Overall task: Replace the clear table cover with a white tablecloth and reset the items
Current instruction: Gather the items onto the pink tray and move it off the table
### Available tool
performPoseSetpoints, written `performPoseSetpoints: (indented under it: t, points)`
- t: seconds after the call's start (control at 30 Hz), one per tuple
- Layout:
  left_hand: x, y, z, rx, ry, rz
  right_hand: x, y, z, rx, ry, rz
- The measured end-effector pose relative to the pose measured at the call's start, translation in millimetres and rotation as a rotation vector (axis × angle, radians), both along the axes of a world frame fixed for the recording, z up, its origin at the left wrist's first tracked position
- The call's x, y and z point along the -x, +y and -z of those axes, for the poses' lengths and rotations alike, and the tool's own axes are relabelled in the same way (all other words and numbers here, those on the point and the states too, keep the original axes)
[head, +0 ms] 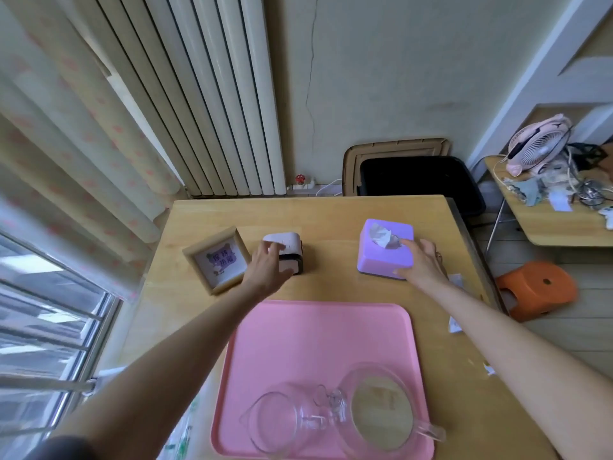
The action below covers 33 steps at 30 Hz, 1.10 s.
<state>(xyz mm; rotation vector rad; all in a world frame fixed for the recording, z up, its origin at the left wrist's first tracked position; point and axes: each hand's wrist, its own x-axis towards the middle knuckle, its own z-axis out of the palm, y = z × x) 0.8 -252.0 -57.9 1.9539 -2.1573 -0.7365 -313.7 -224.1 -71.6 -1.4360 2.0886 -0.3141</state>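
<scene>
the left hand (270, 262) was draped over the small white and pink gadget (293, 249), fingers curled across its top and thumb on its near face. the right hand (423, 260) clasped the right near corner of the purple tissue box (381, 257), fingers over the top by the tissue and thumb low on the front. both things stood on the table (331, 210), towards its far side, well apart from each other, and seemed about to be cleared off together.

the clear cover could not be picked out with certainty against the wood, and the white tablecloth was not in view.

the risks lay in the one-handed lifts. the gadget was held from above only, so a loose grip might have let it slip and knock the framed picture (217, 260) just to its left. the tissue box was gripped at one corner and would probably tilt as it rose. the greater hazard sat nearer: the glass jug (381, 413) and the glass cup (275, 419) lying on the pink tray (318, 333), right under both forearms. a careless pull back could have swept them, and dragging the cover before the tray was moved would have sent the glass rolling.
</scene>
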Motion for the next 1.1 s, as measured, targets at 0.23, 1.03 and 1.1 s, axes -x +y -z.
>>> performPoseSetpoints:
  t: [0.23, 1.03, 1.1]
  points:
    - [-2, 0, 20, 0.081, 0.049, 0.072, 5, -21, 19, -0.056, -0.015, -0.051]
    - [-7, -7, 12, 0.075, -0.134, 0.11, -12, 93, 11, 0.057, -0.147, -0.247]
    - [-6, 9, 14, 0.067, -0.073, 0.147, -13, 105, 14, 0.058, -0.158, -0.265]
